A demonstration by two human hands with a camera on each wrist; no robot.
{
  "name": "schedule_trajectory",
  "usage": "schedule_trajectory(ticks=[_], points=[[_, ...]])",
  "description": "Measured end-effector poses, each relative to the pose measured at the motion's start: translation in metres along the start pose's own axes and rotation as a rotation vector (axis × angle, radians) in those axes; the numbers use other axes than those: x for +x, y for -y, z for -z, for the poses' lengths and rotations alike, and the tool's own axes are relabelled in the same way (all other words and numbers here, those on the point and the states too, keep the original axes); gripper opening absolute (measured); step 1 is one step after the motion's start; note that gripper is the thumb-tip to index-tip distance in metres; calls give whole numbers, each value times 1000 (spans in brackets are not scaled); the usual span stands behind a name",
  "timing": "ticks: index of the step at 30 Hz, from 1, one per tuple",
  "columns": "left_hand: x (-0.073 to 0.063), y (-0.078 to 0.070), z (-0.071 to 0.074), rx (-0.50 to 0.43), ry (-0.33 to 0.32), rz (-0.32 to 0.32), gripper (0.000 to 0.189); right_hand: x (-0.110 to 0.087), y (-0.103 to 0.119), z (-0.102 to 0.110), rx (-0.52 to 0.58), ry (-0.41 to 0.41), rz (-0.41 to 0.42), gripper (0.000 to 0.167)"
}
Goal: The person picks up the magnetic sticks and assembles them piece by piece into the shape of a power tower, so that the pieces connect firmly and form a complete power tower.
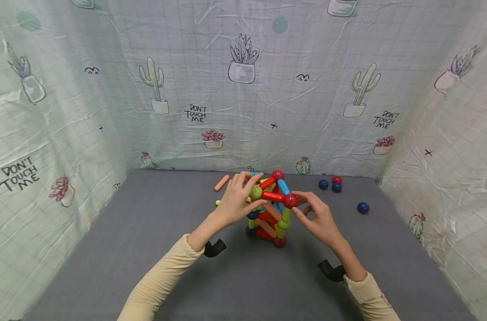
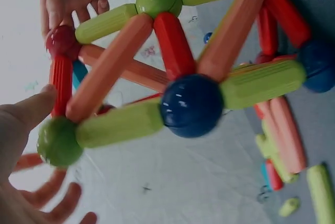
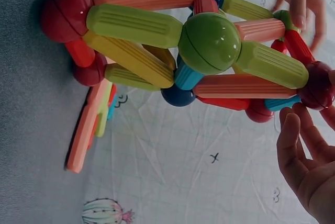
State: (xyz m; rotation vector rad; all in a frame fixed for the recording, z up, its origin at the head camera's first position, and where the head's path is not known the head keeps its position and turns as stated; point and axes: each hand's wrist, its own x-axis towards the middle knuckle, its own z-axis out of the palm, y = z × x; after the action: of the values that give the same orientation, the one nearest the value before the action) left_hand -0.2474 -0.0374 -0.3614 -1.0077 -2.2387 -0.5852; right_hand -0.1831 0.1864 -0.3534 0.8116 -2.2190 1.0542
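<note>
A tower of magnetic rods and balls [image 1: 284,224] stands upright on the grey table, with two levels of red, green, blue and orange parts. At its upper left corner my left hand [image 1: 236,198] holds the green ball [image 1: 255,192], fingers spread about it. In the left wrist view, that thumb lies along the red rod [image 2: 62,85] beside the green ball. My right hand [image 1: 318,218] pinches the red ball [image 1: 290,200] at the upper right corner between thumb and fingers. Part of the tower's far side is hidden behind the left hand.
Behind the tower lie loose rods, including an orange rod [image 1: 221,183] and a green rod [image 2: 320,192]. To the right are several loose balls, among them a blue ball [image 1: 363,207] and a red ball [image 1: 337,179]. Patterned cloth [image 1: 243,129] walls the table's back and sides.
</note>
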Motion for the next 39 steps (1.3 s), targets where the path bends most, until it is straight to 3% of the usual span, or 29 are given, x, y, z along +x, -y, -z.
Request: schedule_trajectory(ticks=[3,7,11,14,16,18,21,23,28,30,36,39], points=[[-9,6,0,-138,-4,87,52,-1,0,-1,3,12,-31,38],[-14,9,-1,-227,6,97,42,-2,-1,-3,14,34,-75,39],[-16,9,-1,-251,-10,55,42,-1,-4,-2,25,49,-100,38],[-16,12,1,-256,16,-14,44,-1,-8,2,27,46,-117,39],[-16,19,4,-250,45,-70,46,-1,-10,4,25,50,-126,40],[-17,33,6,-239,55,-86,45,-1,-11,5,25,60,-133,41],[-22,60,1,-174,47,-38,34,-3,-13,7,19,79,-140,43],[-28,78,-10,-97,79,19,26,-4,-13,7,13,88,-142,44],[-48,115,-43,140,337,85,18,-3,-15,6,7,103,-146,46],[-52,126,-54,206,411,97,19,-2,-16,4,9,115,-148,47],[-39,146,-75,325,461,109,22,-1,-18,0,24,149,-145,49],[-31,153,-80,312,545,244,33,-1,-18,-2,35,159,-133,50]])
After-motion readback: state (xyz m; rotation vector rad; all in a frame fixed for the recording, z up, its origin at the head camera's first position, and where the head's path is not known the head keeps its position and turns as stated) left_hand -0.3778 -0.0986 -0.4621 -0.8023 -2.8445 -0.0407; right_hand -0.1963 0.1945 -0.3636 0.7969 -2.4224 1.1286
